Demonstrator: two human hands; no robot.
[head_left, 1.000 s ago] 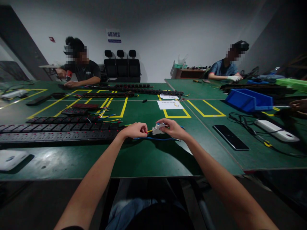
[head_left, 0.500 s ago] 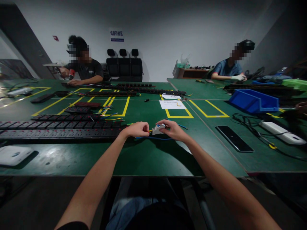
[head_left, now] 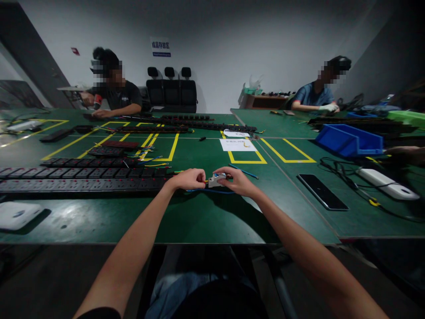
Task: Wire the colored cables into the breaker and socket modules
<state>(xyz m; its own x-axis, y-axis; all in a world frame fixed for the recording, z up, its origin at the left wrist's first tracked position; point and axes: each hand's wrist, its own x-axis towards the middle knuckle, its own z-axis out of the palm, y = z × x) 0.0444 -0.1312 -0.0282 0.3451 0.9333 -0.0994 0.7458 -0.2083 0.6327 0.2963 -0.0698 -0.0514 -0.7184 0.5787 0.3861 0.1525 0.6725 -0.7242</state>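
Observation:
A small white block with a blue part on top, which looks like a circuit breaker (head_left: 215, 180), is between the thumb and fingers of my right hand (head_left: 241, 181). My left hand (head_left: 189, 179) is closed in a pinch just left of it. A short yellow and reddish wire (head_left: 206, 180) runs from those fingertips to the block's left side; whether its end sits inside cannot be made out. Below both hands a blue wire (head_left: 212, 192) crosses the green table. Long black socket strips (head_left: 83, 186) reach from the left up to my left hand.
A phone (head_left: 322, 191), a white power strip (head_left: 387, 184) with black cable and a blue bin (head_left: 348, 141) lie right. A white box (head_left: 20, 215) is at left. Paper labels (head_left: 238, 145) lie ahead. Two people sit across the table (head_left: 199, 221); another person's hand (head_left: 407, 153) shows at right.
The view shifts slightly. Both my hands keep nearly the same hold on the wire and the white block. At the right edge, another person's hand has come further into view beside the blue bin.

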